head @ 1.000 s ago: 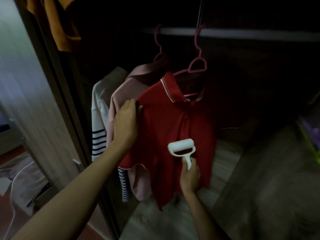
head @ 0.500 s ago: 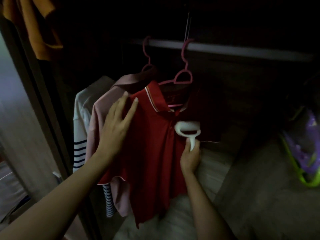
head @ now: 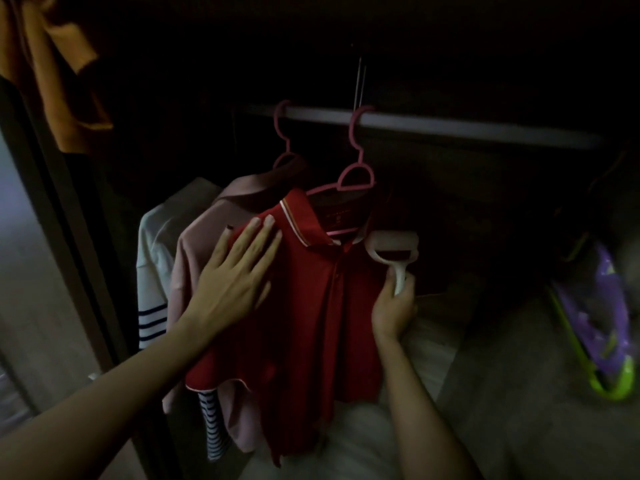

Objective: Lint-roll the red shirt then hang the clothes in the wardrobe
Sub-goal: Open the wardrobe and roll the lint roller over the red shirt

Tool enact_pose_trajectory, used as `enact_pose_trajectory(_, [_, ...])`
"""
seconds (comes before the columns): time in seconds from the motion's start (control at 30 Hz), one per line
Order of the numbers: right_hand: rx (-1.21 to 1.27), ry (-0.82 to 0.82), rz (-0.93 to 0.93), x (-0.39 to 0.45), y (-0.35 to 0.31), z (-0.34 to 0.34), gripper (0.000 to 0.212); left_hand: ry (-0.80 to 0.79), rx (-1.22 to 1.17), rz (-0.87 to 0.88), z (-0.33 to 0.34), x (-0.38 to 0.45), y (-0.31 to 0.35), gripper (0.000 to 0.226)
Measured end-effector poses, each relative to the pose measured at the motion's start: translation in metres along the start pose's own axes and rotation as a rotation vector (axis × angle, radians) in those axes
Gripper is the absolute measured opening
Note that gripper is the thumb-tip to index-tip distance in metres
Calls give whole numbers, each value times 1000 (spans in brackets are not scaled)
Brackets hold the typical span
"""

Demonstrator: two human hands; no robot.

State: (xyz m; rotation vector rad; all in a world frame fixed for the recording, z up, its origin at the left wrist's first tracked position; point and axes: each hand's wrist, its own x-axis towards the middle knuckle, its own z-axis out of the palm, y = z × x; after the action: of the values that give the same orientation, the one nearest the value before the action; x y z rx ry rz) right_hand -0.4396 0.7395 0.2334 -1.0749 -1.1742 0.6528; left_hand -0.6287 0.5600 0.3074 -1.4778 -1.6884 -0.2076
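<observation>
A red polo shirt (head: 311, 306) hangs on a pink hanger (head: 356, 174) from the wardrobe rail (head: 467, 128). My left hand (head: 235, 275) lies flat with straight fingers on the shirt's left shoulder. My right hand (head: 393, 306) grips the handle of a white lint roller (head: 393, 245), whose roll sits against the shirt's upper right chest, just below the collar.
A pink shirt (head: 204, 244) on a second pink hanger (head: 285, 147) and a white striped top (head: 154, 271) hang to the left. An orange garment (head: 59, 74) hangs top left by the dark door frame (head: 69, 237). A purple and green item (head: 599, 334) lies right.
The lint roller has moved up the shirt from mid chest to near the collar. My left hand has let go of the shoulder fabric and now lies flat on it.
</observation>
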Motion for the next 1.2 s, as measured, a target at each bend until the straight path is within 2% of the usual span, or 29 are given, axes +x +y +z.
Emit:
enact_pose_trajectory(0.1, [-31,-90,108,-22,34,-1,26,-16,2,0,2,-1,-1,68])
enact_pose_trajectory(0.2, [-98,-91,193,-38,49,-8,28,-27,2,-3,3,0,-2,79])
enact_pose_trajectory(0.3, [-18,16,154,-22,24,-10,26,-13,29,-11,4,3,-3,80])
enact_pose_trajectory(0.37, [56,92,94,-2,-2,-8,27,11,26,-17,3,5,-1,69])
enact_pose_trajectory(0.5, [126,106,72,28,-22,-6,34,4,15,-50,7,6,5,65])
enact_pose_trajectory(0.6, [78,47,54,18,6,-3,31,8,19,-44,10,5,7,64])
enact_pose_trajectory(0.7, [-91,-97,112,-17,65,1,32,24,-14,-49,7,6,7,63])
enact_pose_trajectory(0.87, [-340,-345,379,-70,138,-7,35,-14,-64,-60,6,6,6,66])
enact_pose_trajectory(0.93, [-349,-337,379,-77,142,-7,35,-15,-66,-60,6,5,8,64])
enact_pose_trajectory(1.07, [-231,-213,254,-79,122,2,32,-22,-80,-48,8,-5,16,64])
enact_pose_trajectory(1.2, [-270,-275,232,-88,129,7,26,-63,-93,-40,17,-19,23,63])
